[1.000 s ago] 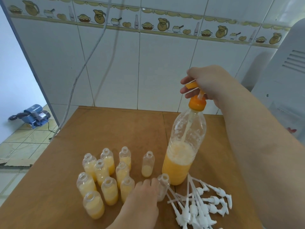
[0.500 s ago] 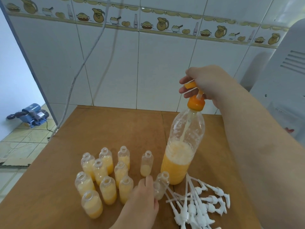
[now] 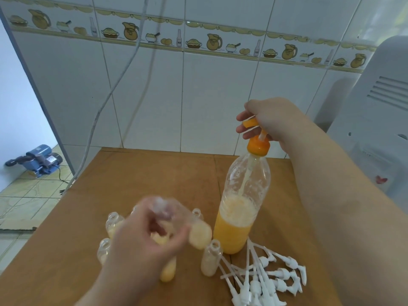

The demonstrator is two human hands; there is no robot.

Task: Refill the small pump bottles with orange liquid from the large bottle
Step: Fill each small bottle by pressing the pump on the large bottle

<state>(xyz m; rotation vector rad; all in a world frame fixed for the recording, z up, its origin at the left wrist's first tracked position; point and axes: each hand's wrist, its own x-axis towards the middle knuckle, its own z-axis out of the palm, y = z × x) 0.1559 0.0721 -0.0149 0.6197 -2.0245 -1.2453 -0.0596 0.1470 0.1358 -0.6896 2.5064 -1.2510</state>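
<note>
The large clear bottle (image 3: 240, 217), about a third full of orange liquid, stands on the wooden table (image 3: 154, 173). My right hand (image 3: 273, 120) grips its orange pump head (image 3: 250, 124) from above. My left hand (image 3: 143, 239), blurred, holds a small bottle (image 3: 198, 236) lifted and tilted above the group, a little orange liquid in its base. One small bottle (image 3: 210, 259) stands by the large bottle's foot. Other small open bottles (image 3: 112, 221) stand partly hidden behind my left hand.
A heap of white pump tops (image 3: 265, 281) lies on the table at the right front. A white appliance (image 3: 375, 129) stands at the right edge. Cables (image 3: 99, 111) hang along the tiled wall. A blue water pump (image 3: 42, 160) sits on the floor at left.
My left hand rose from the table near the small bottles, taking one small bottle up and tilting it. My right hand stayed on the pump head.
</note>
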